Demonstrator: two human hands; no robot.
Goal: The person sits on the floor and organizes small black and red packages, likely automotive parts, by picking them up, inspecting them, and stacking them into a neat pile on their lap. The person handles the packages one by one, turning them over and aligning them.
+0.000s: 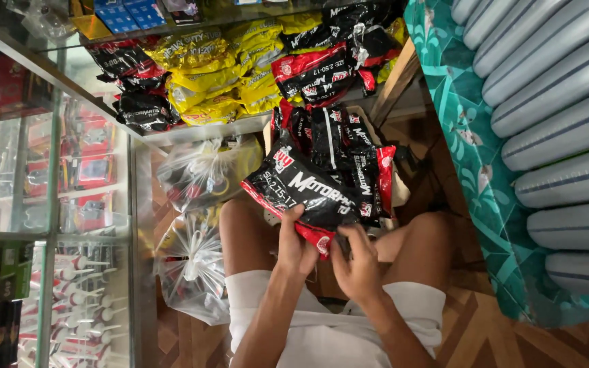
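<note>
Shop floor, shelves of packets: sorting step.
Nearest, my left hand (296, 249) and right hand (357, 267) both clasp a black-and-red packet (306, 193) over my knees; beyond it, probably an open carton (369, 129) of more; next needs a steady carry.

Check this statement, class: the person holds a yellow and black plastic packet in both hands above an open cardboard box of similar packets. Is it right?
One detail is wrong: the colour. The head view shows the packet is black and red, not yellow and black; the yellow packets lie on the glass shelf. The rest holds: left hand and right hand both grip it above the cardboard box of similar packets.
</note>
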